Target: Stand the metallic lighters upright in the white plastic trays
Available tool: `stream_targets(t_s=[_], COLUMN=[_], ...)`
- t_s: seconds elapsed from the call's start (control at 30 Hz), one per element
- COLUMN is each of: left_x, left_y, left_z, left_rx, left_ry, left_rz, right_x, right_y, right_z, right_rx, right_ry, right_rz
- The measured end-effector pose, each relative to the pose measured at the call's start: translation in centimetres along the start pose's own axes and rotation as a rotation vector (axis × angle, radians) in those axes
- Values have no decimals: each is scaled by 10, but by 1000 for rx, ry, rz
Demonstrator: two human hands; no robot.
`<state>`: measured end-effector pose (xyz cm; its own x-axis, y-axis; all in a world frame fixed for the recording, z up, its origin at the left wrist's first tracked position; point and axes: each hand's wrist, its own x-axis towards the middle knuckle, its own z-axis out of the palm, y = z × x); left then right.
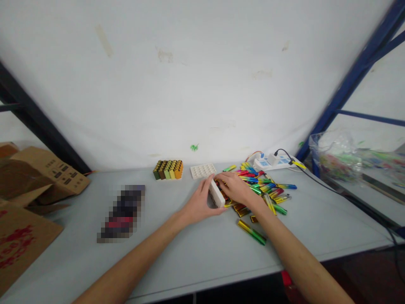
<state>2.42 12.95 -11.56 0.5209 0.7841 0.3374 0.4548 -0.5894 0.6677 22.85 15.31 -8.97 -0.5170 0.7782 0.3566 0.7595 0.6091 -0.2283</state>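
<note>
My left hand [198,202] is closed round a white tray [217,195], which is tipped up on its edge with its underside towards the left. My right hand [234,185] is at the other side of the tray, its fingers curled over shiny tubes; what they grip is hidden. Beneath and beyond this hand lies a loose pile of shiny tubes [253,179] in gold, green, blue and red. One gold-and-green tube [252,232] lies apart, nearer the front edge. Behind my hands, a second white tray [202,170] with rows of round hollows lies flat.
Olive, green and orange tubes [168,169] stand packed in rows at the back. A blurred-out dark object [123,213] lies left. Cardboard boxes [47,177] crowd the left end. A power strip [275,161] with cables and a clear plastic bag [335,156] are at right.
</note>
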Motion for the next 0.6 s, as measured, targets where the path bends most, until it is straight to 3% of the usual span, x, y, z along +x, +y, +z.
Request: stream_targets(t_s=[0.17,0.4,0.6], left_x=[0,1,5], left_y=[1,3,-1], left_z=[1,-3,-18], left_rx=[-16,-4,44], left_ry=[2,-17,-1], left_rz=[0,-18,-42], right_x=[0,0,-1], right_y=[-12,-2,7], right_z=[16,9,6], right_rx=[16,31,24], right_ry=[-64,-26,0], right_rz=[14,-3,-10])
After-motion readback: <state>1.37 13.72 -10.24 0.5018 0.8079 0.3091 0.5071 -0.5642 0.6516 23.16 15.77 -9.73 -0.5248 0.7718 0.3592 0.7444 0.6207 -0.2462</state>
